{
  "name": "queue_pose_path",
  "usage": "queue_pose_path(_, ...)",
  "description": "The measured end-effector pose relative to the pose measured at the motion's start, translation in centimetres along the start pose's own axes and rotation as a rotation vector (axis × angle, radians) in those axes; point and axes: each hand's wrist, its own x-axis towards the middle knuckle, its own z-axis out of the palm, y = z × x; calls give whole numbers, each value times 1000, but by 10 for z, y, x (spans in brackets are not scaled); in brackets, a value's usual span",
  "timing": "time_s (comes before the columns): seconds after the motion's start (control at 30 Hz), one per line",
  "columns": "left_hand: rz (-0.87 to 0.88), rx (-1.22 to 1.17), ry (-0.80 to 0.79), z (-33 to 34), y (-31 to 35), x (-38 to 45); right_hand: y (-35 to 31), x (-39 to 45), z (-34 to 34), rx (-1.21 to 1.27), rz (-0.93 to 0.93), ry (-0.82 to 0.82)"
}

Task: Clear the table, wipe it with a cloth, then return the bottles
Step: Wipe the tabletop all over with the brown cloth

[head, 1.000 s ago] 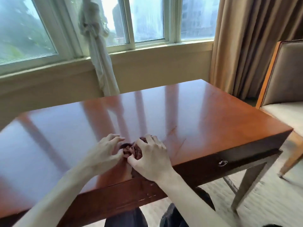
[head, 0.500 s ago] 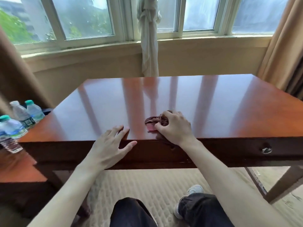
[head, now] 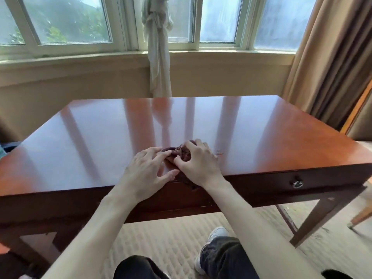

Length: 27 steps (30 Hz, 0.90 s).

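A crumpled dark red cloth (head: 182,153) lies on the glossy wooden table (head: 80,137) close to its front edge. My right hand (head: 198,163) grips the cloth with curled fingers and covers most of it. My left hand (head: 147,172) rests on the tabletop just left of the cloth, its fingertips touching the cloth's left side. No bottle shows clearly in this view; only a sliver of something teal sits at the far left edge.
The table has a front drawer with a metal ring pull (head: 297,184). A tied white curtain (head: 159,57) hangs behind it at the window. Brown drapes (head: 332,57) and a chair edge (head: 360,117) stand at the right. My legs are below, over beige carpet.
My left hand moved from the table's front edge back to the cloth. The view swung right, so the bottles at the left are out of sight. My right hand kept its grip.
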Motion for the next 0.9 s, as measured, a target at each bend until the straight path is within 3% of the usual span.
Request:
queue_pose_path(0.1,-12,-6,-47,9,0,16,61,12,-33,-43,120,29)
queue_pose_path(0.23,-53,-1,-26,22,-1,18,116,22,-58,-212,381,197)
queue_pose_path(0.3,-85,15,14,19,-3,27,85,24,-37,-233,322,170)
queue_pose_path(0.4,-160,34,68,9,-25,45,5,25,12,-74,37,35)
queue_pose_path(0.57,-329,105,91,-9,-110,68,-77,72,76,73,-255,-152)
queue_pose_path(0.73,-448,118,3,-5,-173,78,-59,186,124,62,-193,-187)
queue_pose_path(0.9,-429,134,6,1,-172,74,-32,274,142,-39,6,-103)
